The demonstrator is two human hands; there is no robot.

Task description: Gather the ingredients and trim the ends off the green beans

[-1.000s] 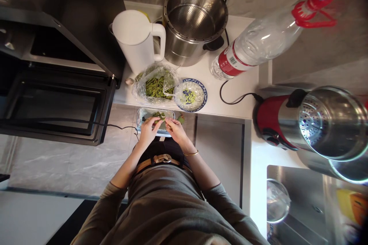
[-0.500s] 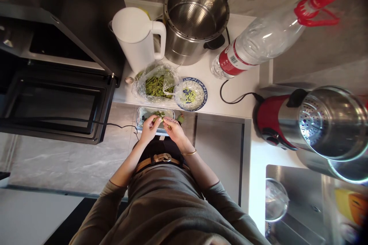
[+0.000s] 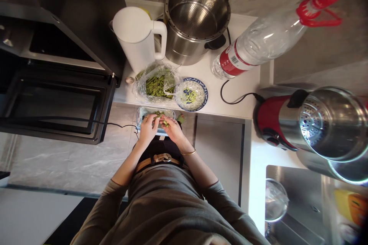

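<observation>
Close together above a bin [image 3: 140, 112] with green pods inside, my left hand [image 3: 148, 129] and my right hand [image 3: 173, 130] pinch a green edamame pod [image 3: 159, 116] between their fingertips. A bit of light green, perhaps beans, shows in the fingers of my right hand. On the counter just beyond, a clear plastic bag [image 3: 169, 69] lies open, full of whole edamame pods [image 3: 155, 86]. Beside it, a blue-rimmed plate [image 3: 204, 95] carries several shelled beans [image 3: 190, 95].
A white pitcher [image 3: 135, 32] and a steel pot [image 3: 186, 48] stand behind the bag. Right of them are a large water bottle [image 3: 258, 42], a red-based appliance [image 3: 270, 116] and a sink [image 3: 304, 183]. At left, an oven door [image 3: 57, 103] hangs open.
My fingers have shifted slightly on the pod, and light green now shows more in my right hand's fingers. The bag and plate stay where they were.
</observation>
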